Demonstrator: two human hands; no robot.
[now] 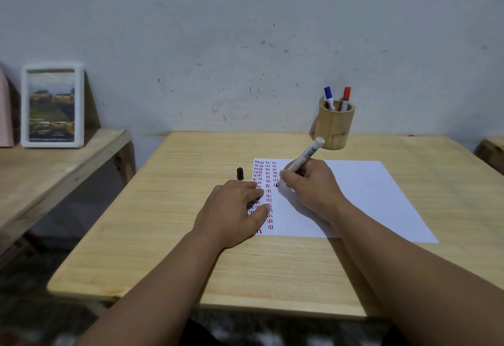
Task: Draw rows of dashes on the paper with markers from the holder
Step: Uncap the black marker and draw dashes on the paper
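Your right hand (311, 190) is closed in a writing grip around the black marker (301, 161), fingers pinched low on the barrel just above the tip, which meets the paper (354, 195) beside the dashes (268, 190) already filling its left edge in red and black. The marker looks light and rigid, a smooth white plastic cylinder with printed labelling, so it likely needs only a gentle pinch; holding close to the tip, as you do, should give short, clean strokes. Your left hand (234, 209) lies flat and open, holding nothing, its fingers spread over the paper's left margin. That matters, since the sheet is thin, limp and probably slides easily on the smooth pale wooden table (163, 223). The marker's small black cap (240, 173) stands upright on the table just left of the paper. The round wooden holder (335, 127) stands near the wall beyond the sheet, with a blue marker (328, 97) and a red marker (345, 97) upright in it, caps up.
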